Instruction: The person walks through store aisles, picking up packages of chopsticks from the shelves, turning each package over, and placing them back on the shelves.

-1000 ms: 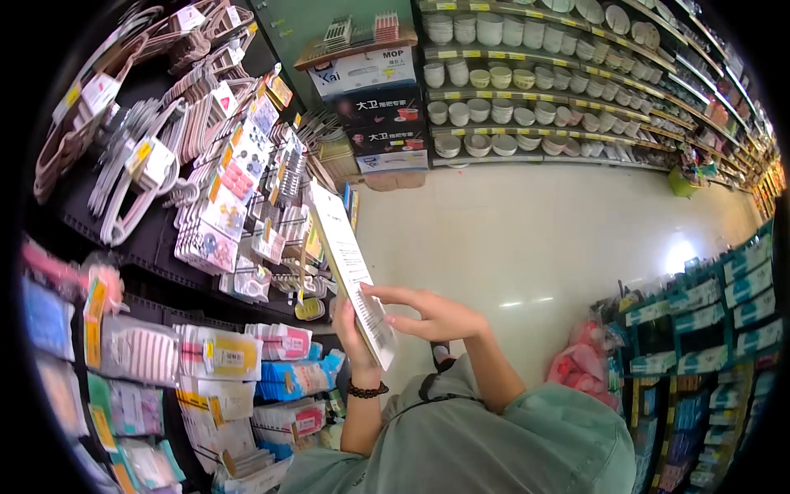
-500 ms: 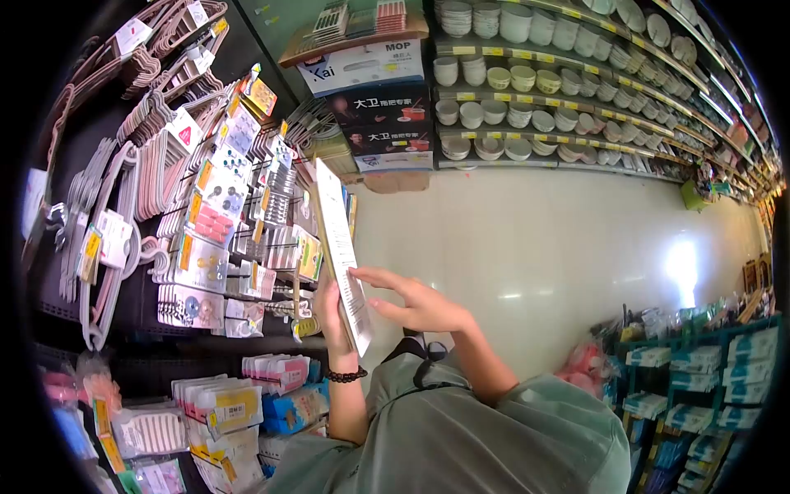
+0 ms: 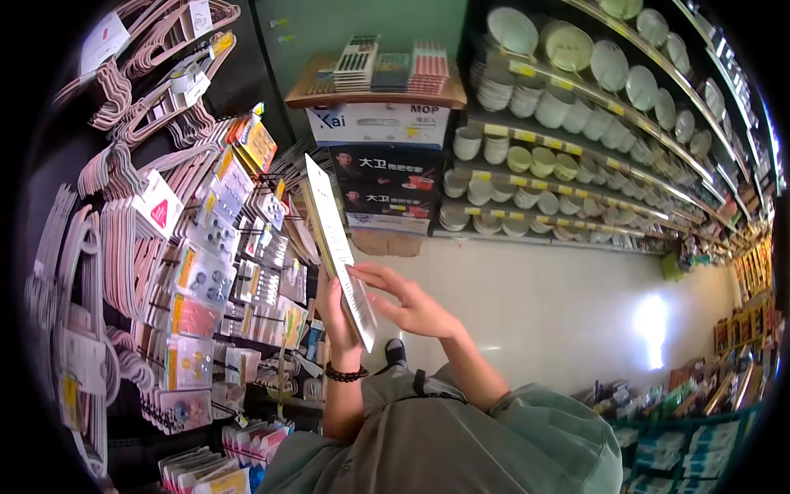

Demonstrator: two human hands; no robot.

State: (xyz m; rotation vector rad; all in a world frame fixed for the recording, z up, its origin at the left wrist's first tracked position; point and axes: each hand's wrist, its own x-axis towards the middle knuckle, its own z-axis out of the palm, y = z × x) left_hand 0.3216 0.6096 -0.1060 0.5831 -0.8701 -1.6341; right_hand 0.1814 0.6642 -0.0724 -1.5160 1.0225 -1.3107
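Your left hand [image 3: 336, 321] is closed around the lower left edge of a flat pack [image 3: 336, 247], which leans at a steep tilt with its white face toward your right. Your right hand [image 3: 413, 307] is loosely open, fingers partly extended, fingertips at the printed face; it has no grip on the pack. The pack therefore sits between your two hands, its upper end rising clear beyond both. You wear a dark bead bracelet [image 3: 346, 375] on the left wrist. Lines of print show on the pack, too small to read. Beyond it, a white box [image 3: 380, 128] reads "Kai" and "MOP"; the black boxes [image 3: 385, 171] beneath read "大卫 拖把专家". Yellow tags on the bowl shelves [image 3: 588, 152] are illegible.
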